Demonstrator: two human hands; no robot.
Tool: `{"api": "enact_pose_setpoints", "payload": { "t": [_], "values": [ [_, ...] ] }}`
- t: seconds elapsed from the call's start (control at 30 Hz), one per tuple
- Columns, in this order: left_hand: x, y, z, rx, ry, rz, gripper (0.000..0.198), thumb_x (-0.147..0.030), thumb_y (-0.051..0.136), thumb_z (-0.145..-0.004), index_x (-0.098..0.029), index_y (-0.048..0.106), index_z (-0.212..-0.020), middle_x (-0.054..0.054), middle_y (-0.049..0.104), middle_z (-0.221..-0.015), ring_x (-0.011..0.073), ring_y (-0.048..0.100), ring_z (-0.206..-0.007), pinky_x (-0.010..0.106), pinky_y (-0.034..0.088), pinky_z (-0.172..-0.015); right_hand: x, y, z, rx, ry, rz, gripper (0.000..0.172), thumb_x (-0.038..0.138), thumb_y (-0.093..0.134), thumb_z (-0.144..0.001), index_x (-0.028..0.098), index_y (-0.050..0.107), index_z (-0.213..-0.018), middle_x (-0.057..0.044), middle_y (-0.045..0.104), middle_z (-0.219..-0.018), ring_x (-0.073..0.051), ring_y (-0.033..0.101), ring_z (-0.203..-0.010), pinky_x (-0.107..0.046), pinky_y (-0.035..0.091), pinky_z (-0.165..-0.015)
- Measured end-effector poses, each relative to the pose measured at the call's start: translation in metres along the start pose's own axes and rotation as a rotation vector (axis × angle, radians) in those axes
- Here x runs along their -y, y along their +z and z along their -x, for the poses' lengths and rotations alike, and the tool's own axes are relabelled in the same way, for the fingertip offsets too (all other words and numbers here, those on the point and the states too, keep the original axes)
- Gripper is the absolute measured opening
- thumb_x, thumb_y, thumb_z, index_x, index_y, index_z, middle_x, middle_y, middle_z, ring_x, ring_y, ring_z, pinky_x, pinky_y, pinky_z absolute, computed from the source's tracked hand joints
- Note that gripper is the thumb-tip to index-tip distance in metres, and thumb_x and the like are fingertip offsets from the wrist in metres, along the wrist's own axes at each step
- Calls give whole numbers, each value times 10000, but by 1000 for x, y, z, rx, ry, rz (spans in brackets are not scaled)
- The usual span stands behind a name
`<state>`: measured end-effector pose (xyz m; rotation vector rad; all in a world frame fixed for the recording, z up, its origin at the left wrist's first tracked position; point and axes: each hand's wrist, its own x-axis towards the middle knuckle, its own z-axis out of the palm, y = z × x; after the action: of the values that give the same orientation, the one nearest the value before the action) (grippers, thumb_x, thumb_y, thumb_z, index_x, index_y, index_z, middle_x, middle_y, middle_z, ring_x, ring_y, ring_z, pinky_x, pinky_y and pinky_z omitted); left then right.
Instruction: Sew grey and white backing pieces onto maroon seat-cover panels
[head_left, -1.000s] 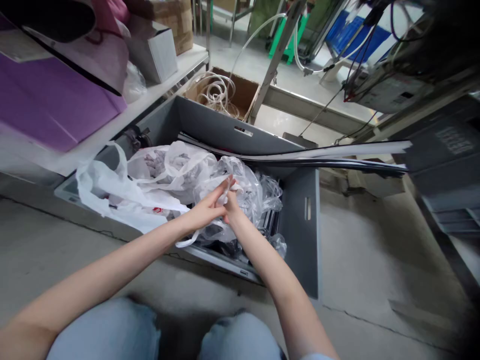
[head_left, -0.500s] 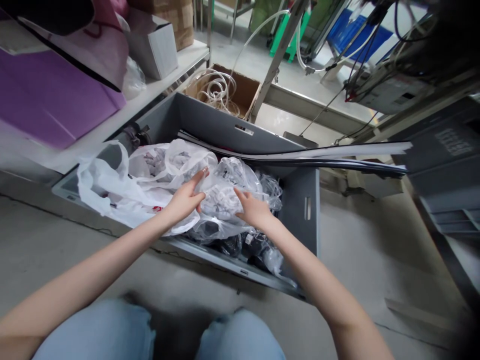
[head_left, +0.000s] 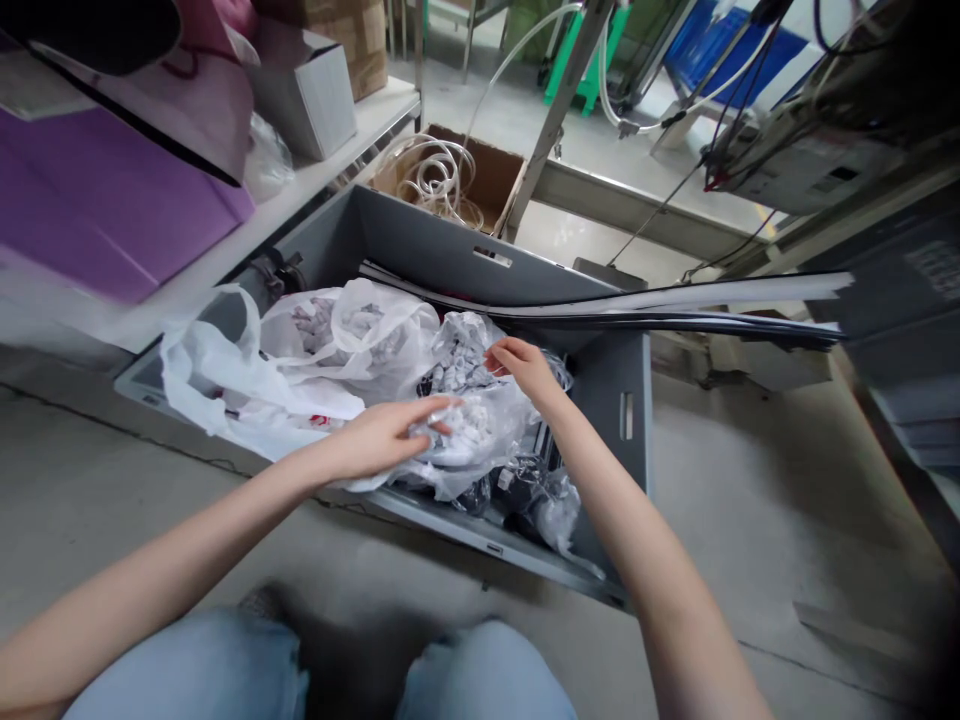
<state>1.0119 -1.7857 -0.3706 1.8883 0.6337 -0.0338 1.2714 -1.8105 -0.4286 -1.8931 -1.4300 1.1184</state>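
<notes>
My left hand (head_left: 396, 435) lies over the front clear plastic bag (head_left: 480, 430) of small white parts, fingers stretched out and thumb apart. My right hand (head_left: 521, 365) is closed in a pinch at the right edge of a second clear plastic bag (head_left: 457, 350), which holds grey-white parts; its fingertips are partly hidden. Left of these sits a white carrier bag (head_left: 382, 335) with loose handles. All the bags are inside a long grey crate (head_left: 637, 460). Dark items in clear wrap (head_left: 525, 490) lie at the crate's near right.
Long black and white strips (head_left: 675, 305) stick out over the crate's right end. Behind it stands a cardboard box (head_left: 499, 180) with coiled clear tubing (head_left: 439, 175). A shelf (head_left: 322, 175) on the left carries a white box (head_left: 307, 100) and a purple box (head_left: 97, 200).
The front bag has shifted towards me, baring more of the bag behind it. My left hand has moved nearer and slightly right. The right hand has moved away from me and closed.
</notes>
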Motion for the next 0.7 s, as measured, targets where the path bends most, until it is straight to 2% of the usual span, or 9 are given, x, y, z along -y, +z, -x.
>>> {"api": "enact_pose_setpoints", "payload": {
  "t": [0.1,0.13,0.17,0.23,0.3,0.37,0.47,0.6,0.7],
  "values": [
    [-8,2,9,295,134,-9,662,-192,522,-813,-364,454,-1449,-42,680,-1258,124,615,-729,197,440,-698,-32,30,-40,138,159,106,274,256,590,-858,171,705,-1091,-78,708,-1113,-201,664,-1011,-298,542,-868],
    [-10,4,12,367,171,-3,681,-188,541,-800,-377,452,-1448,-48,674,-1270,124,619,-739,194,447,-706,-41,43,-51,132,186,151,362,252,657,-810,175,685,-1163,-98,674,-1203,-241,635,-1097,-341,525,-928],
    [-10,5,14,417,189,14,694,-188,559,-791,-386,449,-1448,-51,670,-1277,120,616,-724,192,456,-701,-50,55,-61,95,209,201,508,266,711,-770,170,635,-1263,-133,596,-1332,-299,562,-1220,-405,480,-1007],
    [-9,7,16,462,155,84,696,-203,573,-794,-392,440,-1451,-44,667,-1281,100,593,-632,190,478,-641,-66,73,-75,-6,251,309,808,336,767,-734,203,444,-1463,-164,316,-1560,-406,285,-1425,-548,306,-1130],
    [-6,7,16,451,60,191,670,-225,554,-821,-386,427,-1459,-23,661,-1286,83,559,-547,181,476,-526,-80,84,-84,-62,293,396,950,441,767,-736,292,285,-1541,-129,79,-1634,-471,97,-1462,-654,179,-1132],
    [-2,6,16,396,-26,276,623,-264,518,-863,-378,415,-1467,-2,665,-1271,78,531,-502,173,443,-428,-92,91,-89,-38,335,447,969,535,755,-725,361,260,-1539,-114,36,-1639,-495,161,-1440,-680,208,-1102],
    [0,7,13,324,-47,284,546,-368,475,-921,-384,417,-1464,10,680,-1237,68,484,-447,181,421,-395,-107,106,-88,20,384,487,939,591,728,-729,311,316,-1525,-179,138,-1612,-458,350,-1377,-574,349,-1075],
    [-2,9,12,305,-1,228,519,-409,484,-925,-399,455,-1443,13,695,-1202,67,486,-415,205,421,-429,-116,134,-76,-7,353,509,735,430,679,-821,228,408,-1474,-211,280,-1554,-359,428,-1352,-422,391,-1074],
    [-3,12,12,259,-49,302,534,-421,498,-917,-400,445,-1448,9,701,-1185,70,448,-404,210,387,-397,-119,138,-71,-21,294,472,583,330,631,-869,189,476,-1413,-203,460,-1435,-287,535,-1253,-377,434,-1029]
  ]
}}
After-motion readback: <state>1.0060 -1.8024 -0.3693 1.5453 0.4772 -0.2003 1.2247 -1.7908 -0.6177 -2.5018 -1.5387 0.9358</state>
